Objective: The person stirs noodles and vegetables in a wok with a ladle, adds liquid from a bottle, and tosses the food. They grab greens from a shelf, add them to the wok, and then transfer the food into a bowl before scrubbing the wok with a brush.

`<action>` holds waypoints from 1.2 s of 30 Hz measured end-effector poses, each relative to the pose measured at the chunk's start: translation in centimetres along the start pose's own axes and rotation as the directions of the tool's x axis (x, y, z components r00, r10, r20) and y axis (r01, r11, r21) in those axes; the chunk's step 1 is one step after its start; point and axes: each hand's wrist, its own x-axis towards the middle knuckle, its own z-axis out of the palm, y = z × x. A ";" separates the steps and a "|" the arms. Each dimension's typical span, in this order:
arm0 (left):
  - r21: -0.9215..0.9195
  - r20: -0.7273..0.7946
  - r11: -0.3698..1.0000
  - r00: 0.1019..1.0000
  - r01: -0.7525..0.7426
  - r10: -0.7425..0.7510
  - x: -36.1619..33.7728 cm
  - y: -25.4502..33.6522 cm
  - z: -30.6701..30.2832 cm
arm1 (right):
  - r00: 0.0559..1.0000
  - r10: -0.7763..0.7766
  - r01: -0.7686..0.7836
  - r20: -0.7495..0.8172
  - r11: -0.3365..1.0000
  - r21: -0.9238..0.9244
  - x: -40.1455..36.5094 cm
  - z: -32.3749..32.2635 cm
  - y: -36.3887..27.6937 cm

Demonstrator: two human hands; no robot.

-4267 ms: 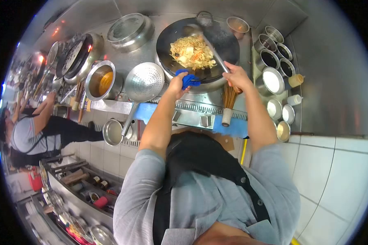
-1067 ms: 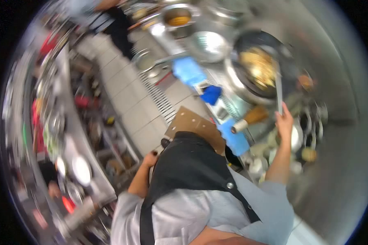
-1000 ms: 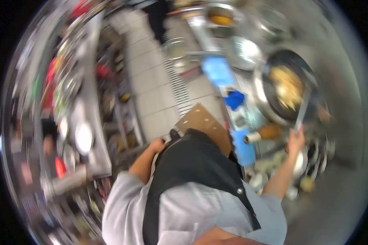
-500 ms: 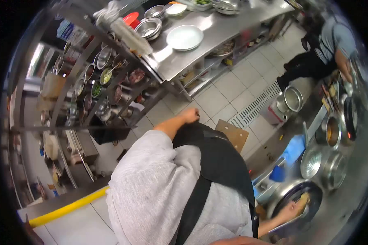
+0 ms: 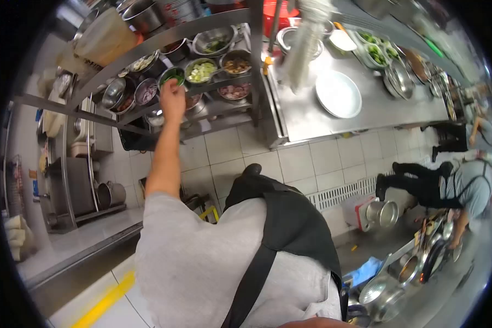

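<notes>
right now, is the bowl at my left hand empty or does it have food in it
Not empty: green food shows inside the bowl, the left hand at its rim.

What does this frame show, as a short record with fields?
left hand: raised to the small steel bowl of chopped green vegetables on the metal rack shelf; grip unclear
right hand: not in view
beside it: steel bowl of pale chopped vegetables; steel bowl of pink meat
worktop: round white plate
others: co-worker in grey shirt, far right

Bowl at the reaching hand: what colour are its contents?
Green. It shows in the head view, where the left hand is at the bowl.
</notes>
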 end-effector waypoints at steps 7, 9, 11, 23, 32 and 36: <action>0.667 0.497 0.708 0.846 -0.231 -0.192 11.4 -3.6 0.4 | 0.997 -0.035 0.077 0.072 0.680 -0.729 6.7 -2.3 8.3; 0.710 0.516 0.667 0.811 -0.226 -0.275 12.2 -5.1 2.0 | 1.000 -0.012 0.020 0.018 0.807 -0.591 6.4 -1.8 3.6; 0.748 0.529 0.622 0.774 -0.230 -0.349 12.5 -5.8 2.6 | 0.989 0.094 -0.097 -0.113 0.995 -0.020 2.1 1.4 -14.0; 0.437 0.500 0.899 0.834 -0.013 -0.232 12.8 -4.1 -2.9 | 1.000 -0.006 0.007 -0.001 0.999 0.039 4.8 6.3 -18.1; 0.122 0.288 0.976 0.935 0.180 -0.208 12.0 -8.6 -2.4 | 0.999 0.032 -0.033 0.030 0.999 0.039 5.9 7.7 -14.8; -0.204 0.258 0.915 0.920 0.349 -0.294 11.8 -9.2 -3.2 | 0.999 0.032 -0.033 0.037 0.998 0.053 6.3 8.4 -13.6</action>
